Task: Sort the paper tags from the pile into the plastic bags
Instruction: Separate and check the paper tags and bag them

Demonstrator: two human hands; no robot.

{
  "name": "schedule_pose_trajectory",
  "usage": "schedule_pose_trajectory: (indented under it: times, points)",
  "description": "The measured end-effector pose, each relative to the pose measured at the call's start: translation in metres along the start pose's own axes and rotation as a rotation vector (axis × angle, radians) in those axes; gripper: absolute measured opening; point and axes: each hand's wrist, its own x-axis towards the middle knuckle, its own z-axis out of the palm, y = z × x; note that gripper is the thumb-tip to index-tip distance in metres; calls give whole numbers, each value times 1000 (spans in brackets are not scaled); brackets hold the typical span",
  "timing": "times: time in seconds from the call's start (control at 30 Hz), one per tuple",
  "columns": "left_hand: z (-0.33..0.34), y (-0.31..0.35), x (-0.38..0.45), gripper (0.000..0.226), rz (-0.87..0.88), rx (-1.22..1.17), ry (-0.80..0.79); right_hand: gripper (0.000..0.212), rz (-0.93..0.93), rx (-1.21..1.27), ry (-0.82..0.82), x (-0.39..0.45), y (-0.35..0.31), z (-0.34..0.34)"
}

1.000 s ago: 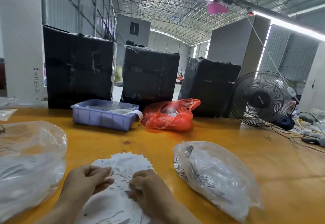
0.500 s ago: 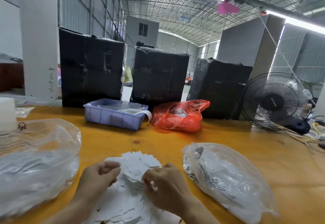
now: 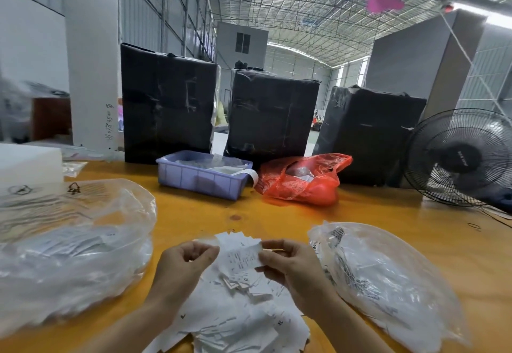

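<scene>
Two bare hands show at the bottom of the view: one left hand (image 3: 186, 262) and one right hand (image 3: 291, 265). Between them lies one loose pile of paper tags (image 3: 235, 314), far too many and too overlapped to count. Two clear plastic bags sit on the one orange table (image 3: 388, 214): one large bag at the left (image 3: 69, 241) and one smaller bag at the right (image 3: 388, 277). Farther back are one lavender plastic bin (image 3: 199, 178), one red plastic bag (image 3: 302, 179), and three black wrapped boxes: left (image 3: 166, 103), middle (image 3: 271, 114) and right (image 3: 368, 133). One black fan (image 3: 460, 158) stands at the right edge. One white block (image 3: 27, 161) sits at the far left.
</scene>
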Motion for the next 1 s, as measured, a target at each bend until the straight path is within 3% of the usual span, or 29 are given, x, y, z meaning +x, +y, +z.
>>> schedule_pose_trajectory:
  times: [0.1,0.3,0.47,0.6,0.73,0.83,1.0]
  points:
    - [-1,1,0,10,-34,-33,-37,26,25,31,-2,2,-2,-1]
    - [1,5,-3,11,-170,-172,-120,28,-19,48,0,0,-4,-2]
    - [4,11,-9,3,-175,-109,-218,19,-146,-39,59,-2,-10,-6]
    - [6,18,-14,11,-198,-92,-277,7,-257,-35,57,-5,-22,-8]
    - [7,26,-19,19,-249,-138,-332,24,-389,-129,38,-12,-32,-5]
    - [6,30,-20,12,-277,-128,-384,37,-460,-189,26,-16,-36,-2]
    - [7,33,-23,10,-322,-69,-447,36,-497,-215,-1,-19,-37,1]
